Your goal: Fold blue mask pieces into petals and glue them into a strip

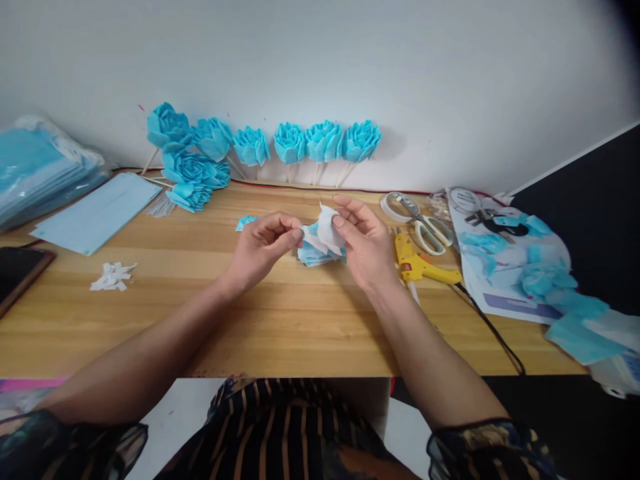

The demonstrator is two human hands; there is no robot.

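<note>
Over the middle of the table, my right hand (pixel 365 243) pinches a white fabric petal (pixel 329 229) between thumb and fingers. My left hand (pixel 267 247) is closed in a pinch on the thin left end of the same pale material; whether it is one piece or two I cannot tell. Just below lies a small stack of blue and white fabric pieces (pixel 314 256), partly covered by the held petal. A small blue scrap (pixel 246 223) shows behind my left hand.
Blue fabric flowers on sticks (pixel 290 143) lean along the wall. A yellow glue gun (pixel 425 267), scissors (pixel 433 235) and a tape roll (pixel 399 207) lie right, near a scrap-covered sheet (pixel 500 287). Left are flat blue sheets (pixel 100 210), a plastic bag (pixel 45 173), white scraps (pixel 113 277) and a phone (pixel 20 273).
</note>
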